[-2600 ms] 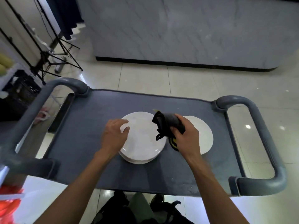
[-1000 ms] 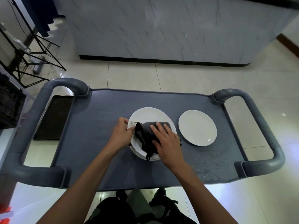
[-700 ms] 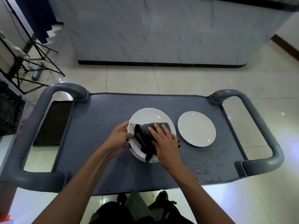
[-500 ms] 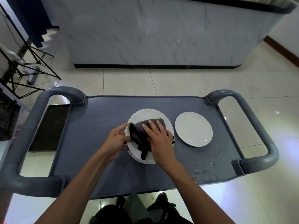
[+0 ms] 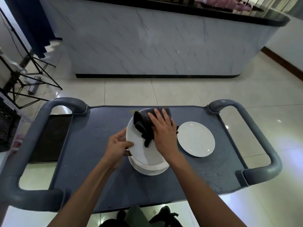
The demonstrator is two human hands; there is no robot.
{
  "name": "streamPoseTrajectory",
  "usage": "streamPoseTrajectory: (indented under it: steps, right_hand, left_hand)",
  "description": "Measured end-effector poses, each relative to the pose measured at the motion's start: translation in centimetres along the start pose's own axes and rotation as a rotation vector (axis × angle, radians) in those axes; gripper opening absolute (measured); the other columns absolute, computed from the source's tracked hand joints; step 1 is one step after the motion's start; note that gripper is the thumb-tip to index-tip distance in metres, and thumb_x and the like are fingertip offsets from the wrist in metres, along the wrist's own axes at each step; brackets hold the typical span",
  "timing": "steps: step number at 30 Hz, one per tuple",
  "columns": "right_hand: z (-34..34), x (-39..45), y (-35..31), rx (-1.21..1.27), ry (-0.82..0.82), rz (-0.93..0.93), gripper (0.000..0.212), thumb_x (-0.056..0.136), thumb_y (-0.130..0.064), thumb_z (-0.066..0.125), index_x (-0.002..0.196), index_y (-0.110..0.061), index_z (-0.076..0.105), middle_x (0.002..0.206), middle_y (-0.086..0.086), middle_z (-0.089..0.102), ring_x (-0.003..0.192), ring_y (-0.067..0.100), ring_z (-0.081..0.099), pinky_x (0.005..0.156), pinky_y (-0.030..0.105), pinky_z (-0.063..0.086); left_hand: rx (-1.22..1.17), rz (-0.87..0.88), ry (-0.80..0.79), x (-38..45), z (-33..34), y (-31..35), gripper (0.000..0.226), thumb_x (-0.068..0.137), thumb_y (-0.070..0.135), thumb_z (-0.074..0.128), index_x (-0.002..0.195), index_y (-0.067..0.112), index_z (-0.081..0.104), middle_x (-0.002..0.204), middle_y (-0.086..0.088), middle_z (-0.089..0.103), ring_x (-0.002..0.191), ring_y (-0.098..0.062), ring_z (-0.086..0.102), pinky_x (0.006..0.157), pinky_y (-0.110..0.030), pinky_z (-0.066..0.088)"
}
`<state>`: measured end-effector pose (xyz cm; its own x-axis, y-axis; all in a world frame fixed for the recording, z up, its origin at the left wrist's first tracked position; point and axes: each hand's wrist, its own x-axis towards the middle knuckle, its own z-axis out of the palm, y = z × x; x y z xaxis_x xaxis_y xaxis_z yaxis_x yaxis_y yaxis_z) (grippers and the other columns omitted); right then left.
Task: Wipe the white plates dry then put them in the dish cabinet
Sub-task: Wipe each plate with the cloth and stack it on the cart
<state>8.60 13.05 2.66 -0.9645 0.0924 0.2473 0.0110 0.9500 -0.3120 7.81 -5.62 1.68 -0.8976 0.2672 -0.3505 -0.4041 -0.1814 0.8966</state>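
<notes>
A stack of white plates (image 5: 150, 168) sits in the middle of the grey cart top (image 5: 91, 145). My left hand (image 5: 118, 145) grips the left rim of the top white plate (image 5: 139, 145), which is lifted and tilted off the stack. My right hand (image 5: 164, 133) presses a dark cloth (image 5: 143, 125) flat against that plate's upper face. A single white plate (image 5: 196, 138) lies flat on the cart to the right, apart from the stack.
The cart has thick grey handles at left (image 5: 34, 128) and right (image 5: 259, 128). A marble-faced counter (image 5: 155, 43) stands beyond it. A black tripod stand (image 5: 27, 71) is on the floor at far left. Water drops wet the cart's right front.
The top plate has been lifted and tilted off the stack by my left hand. My right hand and the cloth slid toward the plate's far edge. The camera tilted up.
</notes>
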Motion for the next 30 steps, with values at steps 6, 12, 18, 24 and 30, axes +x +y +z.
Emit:
streamPoseTrajectory:
  steps: [6, 12, 18, 24, 30]
  right_hand:
    - [-0.6, -0.5, 1.7, -0.058, -0.019, 0.05, 0.053, 0.104, -0.018, 0.044, 0.153, -0.034, 0.035, 0.165, -0.009, 0.025, 0.155, 0.019, 0.008, 0.122, 0.047, 0.012]
    - [-0.6, -3.1, 1.8, -0.084, -0.036, 0.054, 0.052, 0.103, -0.02, 0.047, 0.153, -0.033, 0.037, 0.164, -0.007, 0.027, 0.155, 0.022, 0.009, 0.12, 0.052, 0.016]
    - [0.0, -5.7, -0.7, 0.039, -0.046, 0.043, 0.053, 0.1, -0.019, 0.05, 0.151, -0.032, 0.041, 0.162, -0.007, 0.032, 0.154, 0.022, 0.014, 0.121, 0.053, 0.013]
    - [-0.4, -6.2, -1.4, 0.058, -0.026, -0.03, 0.052, 0.099, -0.018, 0.055, 0.149, -0.029, 0.045, 0.159, -0.003, 0.037, 0.153, 0.024, 0.021, 0.119, 0.052, 0.016]
    - [-0.9, -5.1, 0.5, 0.015, -0.012, -0.046, 0.05, 0.1, -0.017, 0.053, 0.148, -0.031, 0.047, 0.16, -0.003, 0.036, 0.153, 0.023, 0.021, 0.12, 0.053, 0.021]
  left_hand:
    - [-0.108, 0.009, 0.066, 0.8, 0.0, 0.4, 0.064, 0.082, -0.019, 0.052, 0.133, 0.018, 0.063, 0.105, -0.013, 0.073, 0.08, -0.028, 0.067, 0.07, -0.046, 0.057]
    - [-0.193, 0.036, 0.093, 1.6, 0.3, 1.0, 0.061, 0.081, -0.019, 0.051, 0.124, 0.022, 0.067, 0.102, -0.009, 0.075, 0.078, -0.025, 0.07, 0.063, -0.043, 0.06]
    - [-0.205, 0.071, 0.084, 2.1, 1.1, 1.7, 0.056, 0.083, -0.015, 0.053, 0.12, 0.023, 0.069, 0.101, -0.011, 0.076, 0.08, -0.028, 0.071, 0.06, -0.039, 0.06]
    - [-0.212, 0.086, 0.093, 2.1, 0.9, 2.4, 0.054, 0.085, -0.013, 0.054, 0.119, 0.025, 0.07, 0.095, -0.011, 0.074, 0.071, -0.023, 0.066, 0.053, -0.03, 0.053]
    - [-0.231, 0.08, 0.097, 2.1, 0.5, 2.4, 0.06, 0.084, -0.017, 0.049, 0.122, 0.027, 0.066, 0.098, -0.008, 0.077, 0.076, -0.025, 0.072, 0.058, -0.039, 0.06]
